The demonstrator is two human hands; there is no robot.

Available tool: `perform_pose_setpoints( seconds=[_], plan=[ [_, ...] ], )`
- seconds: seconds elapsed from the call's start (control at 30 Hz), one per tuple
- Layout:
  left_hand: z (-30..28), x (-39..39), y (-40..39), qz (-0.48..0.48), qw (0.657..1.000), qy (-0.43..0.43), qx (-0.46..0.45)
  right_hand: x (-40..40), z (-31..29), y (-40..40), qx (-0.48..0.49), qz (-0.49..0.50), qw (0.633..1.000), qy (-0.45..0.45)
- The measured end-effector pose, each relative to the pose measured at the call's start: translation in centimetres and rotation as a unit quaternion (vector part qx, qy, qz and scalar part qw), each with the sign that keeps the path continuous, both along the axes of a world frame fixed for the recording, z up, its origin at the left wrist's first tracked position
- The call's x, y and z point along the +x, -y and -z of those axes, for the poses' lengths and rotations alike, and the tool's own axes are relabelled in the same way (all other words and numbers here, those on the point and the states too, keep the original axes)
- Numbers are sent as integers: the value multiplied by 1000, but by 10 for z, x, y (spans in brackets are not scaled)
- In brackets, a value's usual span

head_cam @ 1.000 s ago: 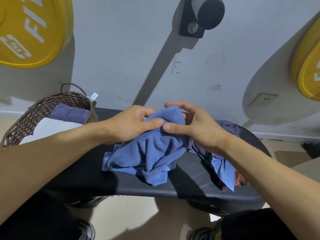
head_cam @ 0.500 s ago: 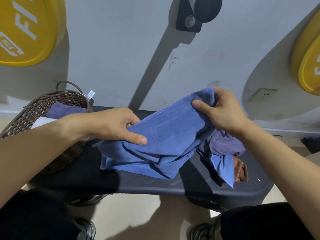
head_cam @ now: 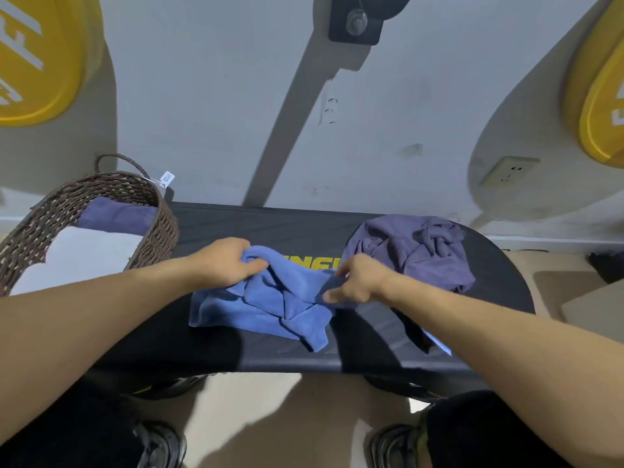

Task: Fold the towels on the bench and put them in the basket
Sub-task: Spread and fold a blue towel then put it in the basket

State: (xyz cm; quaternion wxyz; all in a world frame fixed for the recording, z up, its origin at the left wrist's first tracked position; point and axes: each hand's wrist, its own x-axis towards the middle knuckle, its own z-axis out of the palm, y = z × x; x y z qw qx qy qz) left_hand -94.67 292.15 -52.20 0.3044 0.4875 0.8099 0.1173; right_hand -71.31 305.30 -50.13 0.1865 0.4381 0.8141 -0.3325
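Head view: blue towel [head_cam: 270, 305] lowered back onto desk [head_cam: 371, 342]; left hand [head_cam: 229, 266] and right hand [head_cam: 358, 282] fingers pinching edges, fold starting.

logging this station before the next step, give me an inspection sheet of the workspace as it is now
surface: black padded bench, yellow lettering partly covered by cloth.
job's things: blue towel crumpled on the bench middle, not folded; purple towel bunched at the right end; wicker basket at the left end holding a purple cloth and a white cloth.
clutter: small blue cloth edge at the bench front right, mostly hidden by the forearm.
grippers: left hand and right hand each have a grip on the blue towel's upper edge.
cables: nothing seen.
surroundings: grey wall, wall socket, yellow weight plates on both sides, black wall bracket.
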Motion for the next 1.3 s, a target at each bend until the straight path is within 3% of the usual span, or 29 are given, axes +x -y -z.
perform_pose_setpoints(
  seconds=[0.1,0.27,0.37,0.43,0.53,0.63,0.73,0.83,0.9,1.0,1.17,1.23,1.3],
  plan=[
    [23,12,6,29,999,29,-33,-11,29,26,-62,37,997,-7],
    [38,25,16,36,993,34,-103,-18,54,44,-77,107,991,-37],
    [31,37,25,55,972,156,-167,-17,50,41,-158,114,980,-48],
    [26,42,28,56,957,216,-184,-17,45,30,-152,66,985,-46],
    [17,24,14,35,984,124,-127,-19,32,8,-86,-27,995,-47],
    [-4,-13,0,52,990,26,-125,-20,20,-14,2,-75,996,-49],
    [-16,-48,-6,57,991,-13,-122,-22,14,-33,-27,41,990,-136],
    [-19,-72,-12,14,994,-17,-107,-21,8,-51,-156,229,929,-244],
    [-17,-81,-16,-58,991,50,-108,-18,8,-64,-185,282,903,-268],
    [-7,-84,-23,-208,955,191,-86,-13,19,-79,-176,325,881,-294],
    [10,-74,-39,-359,870,333,63,-17,41,-89,-88,360,886,-279],
    [14,-71,-47,-407,850,306,135,-20,45,-90,-64,350,896,-265],
    [18,-70,-55,-410,868,219,175,-22,49,-91,0,309,916,-254]
  ],
)
